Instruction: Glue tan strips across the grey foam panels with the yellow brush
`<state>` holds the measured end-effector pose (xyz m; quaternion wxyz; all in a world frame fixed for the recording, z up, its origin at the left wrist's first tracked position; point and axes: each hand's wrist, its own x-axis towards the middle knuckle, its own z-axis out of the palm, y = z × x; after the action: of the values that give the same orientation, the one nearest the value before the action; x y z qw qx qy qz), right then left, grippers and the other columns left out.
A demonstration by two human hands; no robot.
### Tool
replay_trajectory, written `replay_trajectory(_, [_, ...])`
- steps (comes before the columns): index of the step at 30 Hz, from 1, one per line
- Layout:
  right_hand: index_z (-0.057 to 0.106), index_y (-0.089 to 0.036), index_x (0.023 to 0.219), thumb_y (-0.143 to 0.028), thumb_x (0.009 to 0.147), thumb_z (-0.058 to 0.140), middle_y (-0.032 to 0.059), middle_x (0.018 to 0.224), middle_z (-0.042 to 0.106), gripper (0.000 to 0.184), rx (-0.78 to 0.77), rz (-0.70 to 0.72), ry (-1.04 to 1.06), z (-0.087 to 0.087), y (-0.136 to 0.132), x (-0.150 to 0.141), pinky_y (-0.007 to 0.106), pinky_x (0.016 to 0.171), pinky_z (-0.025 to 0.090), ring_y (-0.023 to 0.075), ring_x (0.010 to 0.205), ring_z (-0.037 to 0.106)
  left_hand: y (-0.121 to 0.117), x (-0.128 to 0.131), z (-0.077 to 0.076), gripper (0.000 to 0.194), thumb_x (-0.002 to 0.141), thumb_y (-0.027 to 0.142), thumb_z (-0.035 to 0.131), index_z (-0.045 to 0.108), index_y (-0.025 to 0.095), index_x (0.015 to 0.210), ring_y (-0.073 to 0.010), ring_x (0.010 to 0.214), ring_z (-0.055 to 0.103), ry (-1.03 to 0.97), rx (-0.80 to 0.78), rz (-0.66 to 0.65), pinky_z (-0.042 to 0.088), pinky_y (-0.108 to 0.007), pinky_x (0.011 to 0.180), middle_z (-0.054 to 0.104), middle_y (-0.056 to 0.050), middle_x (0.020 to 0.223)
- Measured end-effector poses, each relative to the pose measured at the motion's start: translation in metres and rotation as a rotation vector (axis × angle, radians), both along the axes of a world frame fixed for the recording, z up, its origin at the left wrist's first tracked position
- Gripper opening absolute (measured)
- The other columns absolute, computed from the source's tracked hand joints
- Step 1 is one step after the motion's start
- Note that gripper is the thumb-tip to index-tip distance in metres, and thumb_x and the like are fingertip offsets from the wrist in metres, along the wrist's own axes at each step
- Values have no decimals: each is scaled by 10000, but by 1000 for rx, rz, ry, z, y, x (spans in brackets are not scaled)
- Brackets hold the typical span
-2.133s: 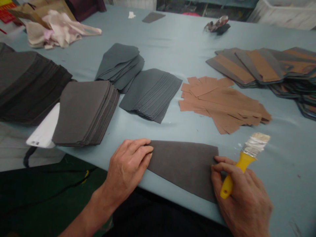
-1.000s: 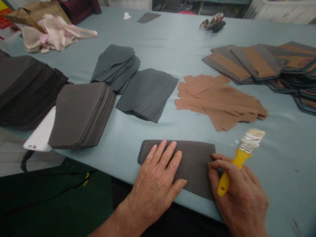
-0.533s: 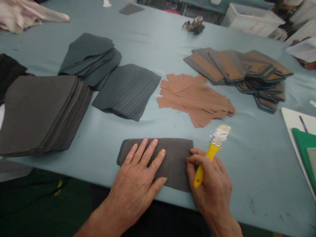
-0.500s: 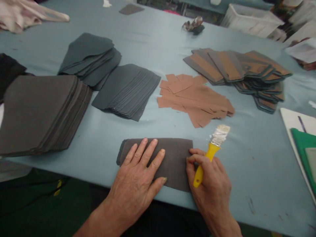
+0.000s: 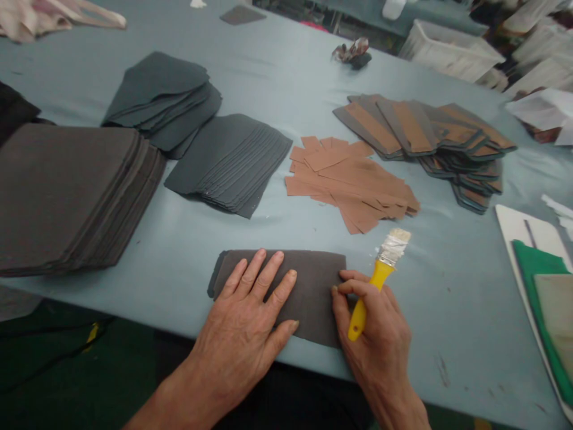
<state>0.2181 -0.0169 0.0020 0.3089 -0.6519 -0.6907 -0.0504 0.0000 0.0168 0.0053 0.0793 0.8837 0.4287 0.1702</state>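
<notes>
A dark grey-brown sheet (image 5: 316,292) lies flat at the table's near edge, with a darker layer showing under its left end. My left hand (image 5: 250,322) rests on it, palm down with fingers spread. At the sheet's right edge is my right hand (image 5: 376,328), its thumb and index fingertips touching that edge. The same hand holds a yellow-handled paintbrush (image 5: 380,275), its pale bristles pointing up and away, caked with white. Whether the right fingertips also pinch the sheet I cannot tell.
Left stands a thick stack of dark grey-brown sheets (image 5: 58,191); beyond it, fanned dark green-grey sheets (image 5: 233,161). Brown strips (image 5: 349,179) lie in the middle. Striped layered pieces (image 5: 425,131) are piled back right. A white board (image 5: 514,233) with green material sits at the right edge.
Both hands keep almost the same pose on the sheet. The view has shifted slightly, so the things on the right appear further left. The paintbrush stays in the right hand.
</notes>
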Motion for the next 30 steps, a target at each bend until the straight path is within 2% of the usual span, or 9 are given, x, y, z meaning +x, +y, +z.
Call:
replay_trajectory(7, [611, -241, 1002, -209, 999, 647, 75, 1096, 778, 48, 22, 22, -8, 0, 0, 1, 366, 839, 560, 217, 922, 724, 0, 1, 2, 529, 1072, 496, 449, 591, 215, 1497, -377, 1518, 461, 10, 14, 8, 430, -576, 1209, 493, -124, 1642])
replay_trajectory(13, [611, -231, 1008, -213, 995, 653, 85, 1103, 777, 47, 21, 28, 5, 0, -1, 2, 369, 858, 575, 213, 942, 726, 1, 1, 3, 539, 1047, 475, 514, 580, 201, 1507, -385, 1506, 471, 17, 9, -2, 430, -578, 1207, 522, -139, 1618])
replay_trajectory(30, [599, -240, 1002, -216, 996, 650, 71, 1076, 768, 56, 25, 2, 26, -2, 1, 1, 362, 844, 550, 219, 924, 712, -1, 3, 5, 513, 1046, 435, 513, 597, 174, 1479, -396, 1514, 459, -7, 0, 15, 435, -612, 1205, 492, -153, 1637])
